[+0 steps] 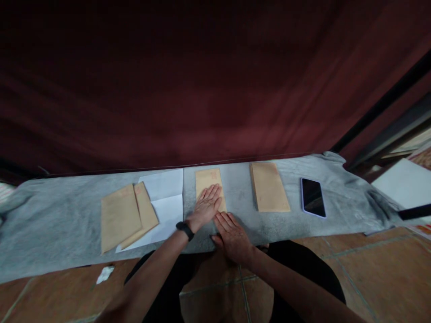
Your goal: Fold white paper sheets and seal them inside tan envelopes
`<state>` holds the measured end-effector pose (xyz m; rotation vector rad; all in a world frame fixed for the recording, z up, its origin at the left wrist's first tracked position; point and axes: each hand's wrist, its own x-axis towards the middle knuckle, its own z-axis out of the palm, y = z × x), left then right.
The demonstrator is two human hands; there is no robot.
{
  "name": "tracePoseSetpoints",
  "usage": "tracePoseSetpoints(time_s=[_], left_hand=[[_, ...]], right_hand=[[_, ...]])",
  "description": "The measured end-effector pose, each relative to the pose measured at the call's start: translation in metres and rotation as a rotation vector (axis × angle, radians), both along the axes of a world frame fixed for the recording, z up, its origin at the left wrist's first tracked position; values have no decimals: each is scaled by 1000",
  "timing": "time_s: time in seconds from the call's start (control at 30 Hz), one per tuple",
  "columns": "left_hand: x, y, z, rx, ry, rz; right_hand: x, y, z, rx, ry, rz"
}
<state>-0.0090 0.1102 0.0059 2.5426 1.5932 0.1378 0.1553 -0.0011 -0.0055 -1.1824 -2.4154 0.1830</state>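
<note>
A brown paper envelope lies flat on the grey cloth in front of me, with small red print near its top right corner. My left hand, with a black band at the wrist, rests flat on the middle of the envelope, fingers stretched out. At the envelope's near end lies my right hand, its fingers extended and their tips at the lower edge. Nothing is gripped in either hand. The hands cover the envelope's lower part.
Left are two overlapping brown envelopes on folded white paper. To the right sit a stack of brown envelopes and a phone. The grey cloth ends at a dark red curtain. Crumpled white paper lies on the tiled floor.
</note>
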Motion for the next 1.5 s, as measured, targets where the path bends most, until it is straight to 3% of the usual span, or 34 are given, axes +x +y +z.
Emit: tracePoseSetpoints(time_s=[0.27,0.47,0.57,0.67,0.77,0.9,1.07,1.17,1.33,1.5], left_hand=[[9,61,-2,23,16,61],[12,75,2,-15,5,128],[11,65,6,-58,5,161],[3,40,6,-94,-7,137],[-12,1,0,-126,-13,64],[-34,-65,-11,-41,-19,30],[-41,-125,-16,131,-59,158],[-28,-130,-10,150,-112,333],[-3,-104,3,152,-324,605],[-6,-82,7,27,-852,880]], right_hand=[[-1,0,10,-49,-29,-13],[-2,0,12,-40,-53,-40],[-2,1,12,-36,-30,-44],[-2,2,10,-21,-2,-53],[-3,4,6,-3,14,-54],[-4,6,2,21,29,-65],[-8,6,0,43,43,-94],[-11,4,0,41,24,-119],[-11,7,7,18,10,-119],[-13,11,12,16,5,-109]])
